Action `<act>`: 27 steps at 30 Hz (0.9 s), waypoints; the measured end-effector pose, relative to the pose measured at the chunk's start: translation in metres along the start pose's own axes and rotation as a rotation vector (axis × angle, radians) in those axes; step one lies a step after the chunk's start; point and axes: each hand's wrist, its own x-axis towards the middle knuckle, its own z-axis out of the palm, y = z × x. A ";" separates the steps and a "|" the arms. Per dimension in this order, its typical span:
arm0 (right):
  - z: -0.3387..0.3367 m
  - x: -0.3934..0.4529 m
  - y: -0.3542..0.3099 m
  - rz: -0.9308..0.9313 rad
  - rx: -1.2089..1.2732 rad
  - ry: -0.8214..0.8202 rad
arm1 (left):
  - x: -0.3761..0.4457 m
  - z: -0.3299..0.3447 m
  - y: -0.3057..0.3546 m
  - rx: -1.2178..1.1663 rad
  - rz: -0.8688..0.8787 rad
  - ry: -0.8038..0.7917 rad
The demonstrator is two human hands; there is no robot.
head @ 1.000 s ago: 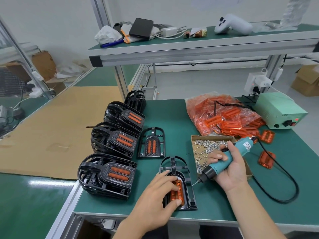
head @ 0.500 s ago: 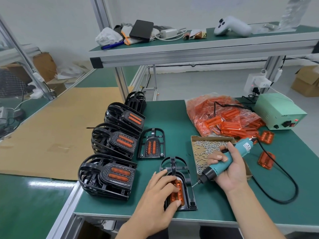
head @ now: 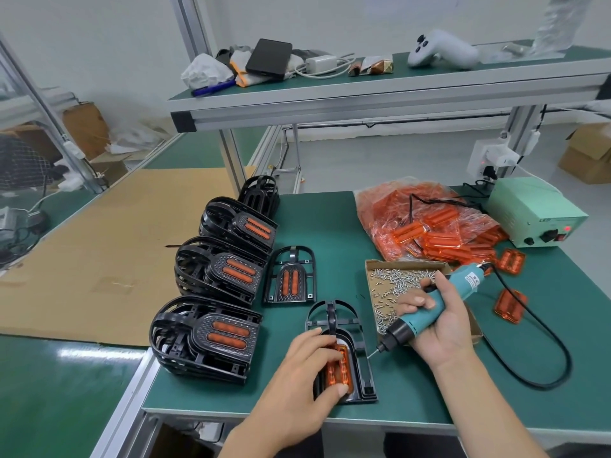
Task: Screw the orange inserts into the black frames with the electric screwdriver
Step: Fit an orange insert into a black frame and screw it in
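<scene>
While the left hand point(head: 307, 375) still presses the orange insert point(head: 339, 370) into the black frame point(head: 344, 352) at 6 o'clock, the right hand point(head: 436, 325), wrapped around the electric screwdriver point(head: 429, 312), keeps its bit beside the frame's right edge; driving appears imminent. Counted: three finished stacks at 9 o'clock, three loose inserts at 3 o'clock.

Head-worn view, forward-down, close over workbench point(head: 317, 226)
</scene>
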 end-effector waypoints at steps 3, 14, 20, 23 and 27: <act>-0.002 0.000 -0.001 -0.007 0.001 0.002 | 0.000 0.000 -0.001 0.038 0.020 -0.016; -0.001 0.001 0.000 -0.006 -0.006 -0.004 | 0.000 0.003 0.002 -0.009 0.018 0.058; -0.001 0.000 0.000 -0.010 -0.004 -0.005 | -0.001 -0.001 0.002 0.032 0.007 0.019; -0.001 -0.001 0.000 -0.010 -0.003 -0.003 | 0.000 -0.003 0.004 0.034 0.007 0.015; -0.001 -0.001 0.000 -0.009 -0.002 -0.006 | 0.001 -0.007 0.005 0.030 0.008 -0.006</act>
